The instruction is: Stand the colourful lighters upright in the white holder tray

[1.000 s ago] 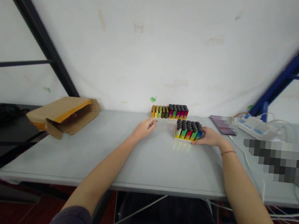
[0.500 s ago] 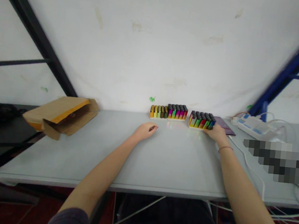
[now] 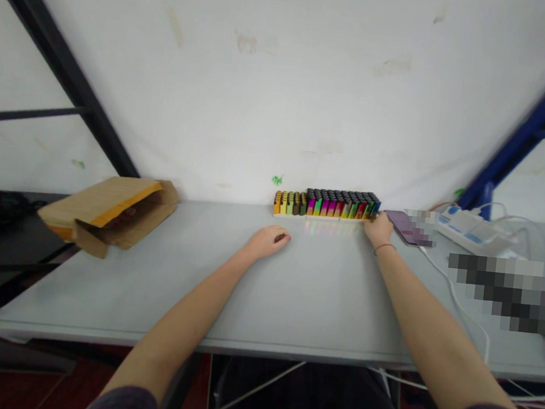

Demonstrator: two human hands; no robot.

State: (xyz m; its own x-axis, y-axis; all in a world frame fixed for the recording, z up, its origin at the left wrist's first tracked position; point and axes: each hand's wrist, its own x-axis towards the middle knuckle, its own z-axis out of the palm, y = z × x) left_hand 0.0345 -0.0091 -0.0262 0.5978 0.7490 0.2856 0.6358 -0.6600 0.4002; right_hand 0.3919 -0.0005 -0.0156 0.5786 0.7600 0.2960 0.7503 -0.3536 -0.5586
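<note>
One long pale grey bench (image 3: 292, 296) carries everything. The row of small upright plastic lighters with black caps and bright many-coloured bodies (image 3: 325, 204) stands at its far edge, against the white wall (image 3: 285, 71). The right hand (image 3: 379, 227) touches the right end of that row. The left hand (image 3: 269, 241) lies on the bench in front of the row's left end, apart from it.

The largest risk is the white cables (image 3: 456, 299), which trail over the bench just beside the right forearm. An arm drawn back carelessly could snag one and drag the white power strip (image 3: 467, 226). The lighters stand upright and close-packed, so a sideways push placed too high on the end one could tip several over or buckle the line. The flat purple card-like thing (image 3: 403, 225) lies just beside the right hand and could be knocked.

A pixelated patch hides part of the bench's right side. The open brown cardboard box (image 3: 108, 211) lies on its side, its inside in shadow. The right grip sits behind the back of the hand, so I cannot tell whether it clamps the end lighters or only presses on them. The left grip is loosely curled around a dark spot, shadow or small object, I cannot tell which.
</note>
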